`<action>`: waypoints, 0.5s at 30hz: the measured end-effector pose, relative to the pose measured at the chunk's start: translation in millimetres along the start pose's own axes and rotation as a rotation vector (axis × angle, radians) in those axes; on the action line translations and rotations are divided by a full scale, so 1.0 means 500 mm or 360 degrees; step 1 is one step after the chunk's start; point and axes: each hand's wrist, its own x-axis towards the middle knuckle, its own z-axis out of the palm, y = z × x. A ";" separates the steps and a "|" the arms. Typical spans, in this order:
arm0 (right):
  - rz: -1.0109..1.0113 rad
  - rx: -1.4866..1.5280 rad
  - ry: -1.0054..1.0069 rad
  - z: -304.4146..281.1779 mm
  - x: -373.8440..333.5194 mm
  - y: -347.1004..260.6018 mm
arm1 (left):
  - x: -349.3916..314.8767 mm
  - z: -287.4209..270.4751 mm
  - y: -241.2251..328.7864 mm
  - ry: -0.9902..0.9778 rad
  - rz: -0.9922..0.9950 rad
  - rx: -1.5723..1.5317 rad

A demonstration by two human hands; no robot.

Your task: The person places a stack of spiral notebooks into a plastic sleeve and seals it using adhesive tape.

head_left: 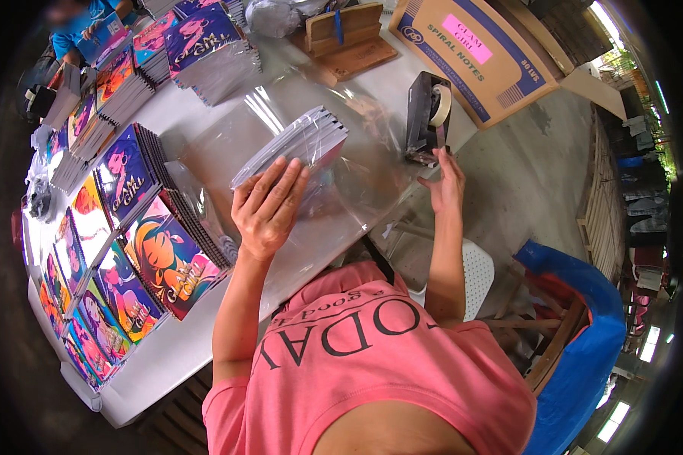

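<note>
A white table (pixel 155 371) stretches across the workroom. On it, right under the left hand (pixel 268 212), lies a bundle (pixel 296 140), clear film around it; it looks covered, though I see no tape fastening it. The left fingers lie straight along it, thumb hidden, so I can't tell whether they clasp it. The right hand (pixel 445 186) has fingertips at the dispenser (pixel 418 114), thumb apart; I can't tell whether tape is pinched. Left of the grip, many notebooks (pixel 173 254) stand stacked, how many covered being unclear.
</note>
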 end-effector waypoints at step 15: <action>-0.1407 -0.1760 0.0556 -0.065 -0.039 0.022 | -0.010 0.010 0.002 0.0169 -0.0036 -0.0026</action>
